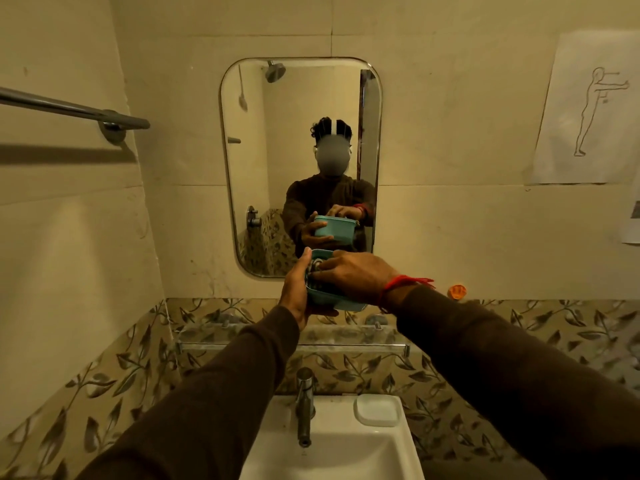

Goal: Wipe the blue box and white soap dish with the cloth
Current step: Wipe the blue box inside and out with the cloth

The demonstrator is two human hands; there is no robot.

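I hold the blue box (330, 301) up in front of the mirror, above the glass shelf. My left hand (296, 289) grips its left side and underside. My right hand (353, 275) lies over the open top and presses a dark patterned cloth (317, 266) inside the box. Only a small part of the cloth shows between the fingers. The white soap dish (378, 409) sits on the right back corner of the white sink (346, 455), beside the tap.
A chrome tap (304, 407) rises at the sink's back middle. A glass shelf (291, 337) runs along the wall under the mirror (301, 161). A towel rail (74, 110) sticks out at upper left. An orange item (457, 292) sits on the tile ledge.
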